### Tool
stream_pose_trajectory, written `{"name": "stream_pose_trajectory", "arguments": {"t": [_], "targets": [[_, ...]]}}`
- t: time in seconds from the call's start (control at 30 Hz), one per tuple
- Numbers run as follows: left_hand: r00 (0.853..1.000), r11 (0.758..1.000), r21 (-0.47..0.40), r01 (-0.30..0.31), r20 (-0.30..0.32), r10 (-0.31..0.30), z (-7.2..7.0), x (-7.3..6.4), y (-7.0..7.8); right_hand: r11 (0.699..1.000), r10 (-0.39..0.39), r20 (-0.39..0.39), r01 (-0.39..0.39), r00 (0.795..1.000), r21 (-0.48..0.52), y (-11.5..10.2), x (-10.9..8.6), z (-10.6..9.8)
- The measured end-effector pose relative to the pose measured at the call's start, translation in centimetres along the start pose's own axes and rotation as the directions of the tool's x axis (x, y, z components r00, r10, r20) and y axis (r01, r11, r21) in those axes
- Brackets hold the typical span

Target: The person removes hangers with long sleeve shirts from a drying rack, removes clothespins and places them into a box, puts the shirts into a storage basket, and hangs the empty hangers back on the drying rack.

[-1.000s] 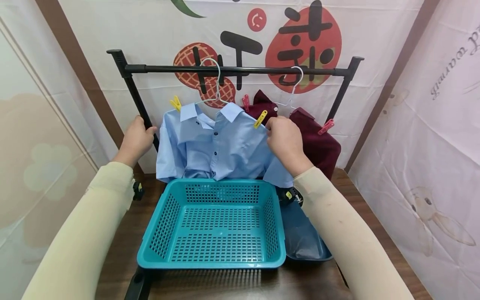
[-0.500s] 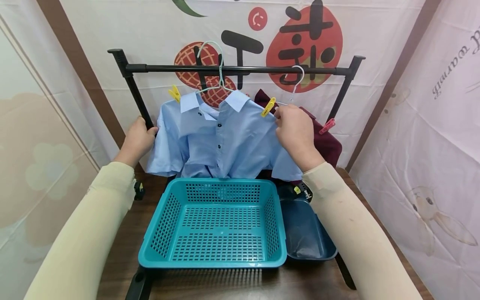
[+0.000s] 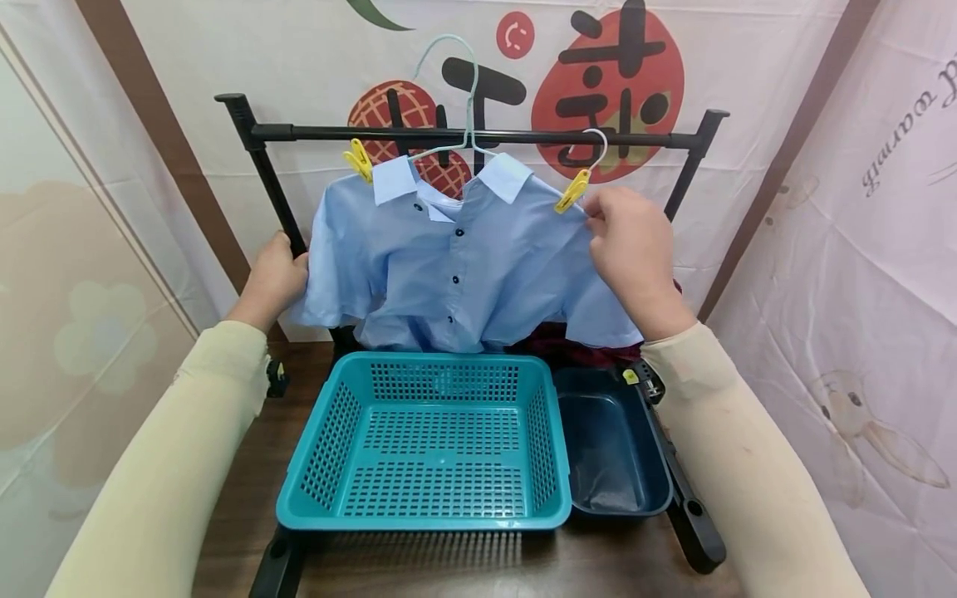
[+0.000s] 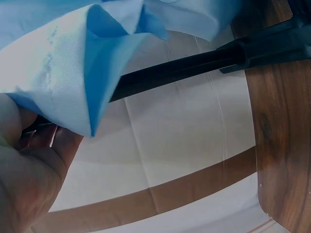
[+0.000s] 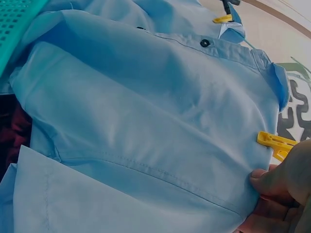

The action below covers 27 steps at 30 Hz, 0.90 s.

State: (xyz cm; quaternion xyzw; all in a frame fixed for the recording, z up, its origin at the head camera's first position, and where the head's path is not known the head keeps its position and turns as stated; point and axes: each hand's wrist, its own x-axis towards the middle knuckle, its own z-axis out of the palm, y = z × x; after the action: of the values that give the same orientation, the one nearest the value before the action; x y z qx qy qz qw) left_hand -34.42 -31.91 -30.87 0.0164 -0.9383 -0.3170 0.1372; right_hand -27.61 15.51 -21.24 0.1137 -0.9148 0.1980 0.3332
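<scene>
Here the right grip (image 3: 635, 245) pinches a creased blue shirt (image 3: 501, 257), the left grip (image 3: 271, 281) curled round a tubular post (image 3: 277, 195).

I see 2 arms (image 3: 153, 469) stretched forward and spread well apart, pale sleeves (image 3: 755, 461) covering them down to the wrists (image 3: 248, 312). The left hand (image 3: 271, 281) has its fingers (image 4: 67, 145) curled in a grip, thumb (image 3: 301, 262) turned inward. The right hand (image 3: 635, 245), also pointing inward, pinches between its thumb and bent fingers, knuckles up.
</scene>
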Motion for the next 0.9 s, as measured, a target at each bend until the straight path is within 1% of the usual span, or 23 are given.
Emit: {"name": "stream_pose_trajectory", "arguments": {"t": [0.2,0.37,0.6,0.9], "targets": [[1.0,1.0,-0.002,-0.011,0.008,0.011,0.0,0.0,-0.3,0.999,-0.025,-0.052,0.026,0.998,0.022,1.1,-0.8,-1.2],[1.0,1.0,-0.007,-0.013,0.015,0.013,0.0,-0.2,-0.3,0.999,-0.02,-0.05,0.022,0.999,0.043,1.6,-2.1,-1.8],[0.998,1.0,-0.008,-0.023,0.05,0.024,0.0,-0.2,-0.6,0.998,-0.039,-0.071,0.041,0.997,0.038,2.4,-4.2,-1.8],[0.998,1.0,0.001,0.014,0.066,-0.014,-0.2,-0.3,-0.6,0.996,-0.07,-0.097,0.075,0.993,0.051,3.3,-6.5,-1.3]]}}
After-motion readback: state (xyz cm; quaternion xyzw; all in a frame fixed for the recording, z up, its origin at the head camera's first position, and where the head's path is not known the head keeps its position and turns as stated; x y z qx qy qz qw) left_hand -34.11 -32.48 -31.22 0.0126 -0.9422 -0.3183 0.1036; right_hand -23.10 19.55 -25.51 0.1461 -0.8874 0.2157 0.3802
